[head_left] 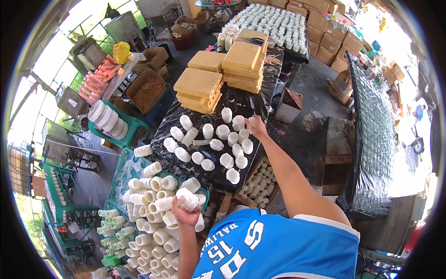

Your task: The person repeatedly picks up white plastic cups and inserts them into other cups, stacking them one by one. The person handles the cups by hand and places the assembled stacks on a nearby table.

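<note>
On the black plastic-covered table [218, 173] stand and lie several short white candles [222, 131], some with wicks showing. My right hand [254, 125] reaches to their far right side, its fingers closed round a white candle [238, 122]. Lower left, my left hand [186, 215] grips a white candle [188, 199] with a lumpy end, held over the piled tubes. Those hollow cream-white tubes [161, 236] are heaped at the table's left side, many with their round mouths facing me.
Yellow slabs [197, 86] are stacked at the table's far end. A teal tray [121, 162] lies left of it, near a green chair [139, 124] bearing white rolls. Below the right edge sits a box of white pieces [260, 186]. Rows of glass jars [378, 153] stand at right.
</note>
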Available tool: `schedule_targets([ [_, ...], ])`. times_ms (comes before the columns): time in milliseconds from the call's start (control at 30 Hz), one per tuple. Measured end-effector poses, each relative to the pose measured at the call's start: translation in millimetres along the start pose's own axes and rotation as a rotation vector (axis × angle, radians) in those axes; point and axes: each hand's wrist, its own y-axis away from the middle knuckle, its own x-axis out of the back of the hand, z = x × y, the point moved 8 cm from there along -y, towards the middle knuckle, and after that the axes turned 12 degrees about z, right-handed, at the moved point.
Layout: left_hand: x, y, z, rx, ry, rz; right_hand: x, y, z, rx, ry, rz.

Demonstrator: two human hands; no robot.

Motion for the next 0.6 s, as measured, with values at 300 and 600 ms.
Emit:
schedule_targets([
  [300, -61.0, 52.9, -0.1, -0.096, -0.056, -0.351, 42.1, 233.3, -203.2, 0.558, -0.182, -0.412],
  [600, -89.8, 80.3, -13.0, -0.291, -0.428, -0.500, 33.0, 372.0, -188.5, -0.471, -1.134, -1.182],
])
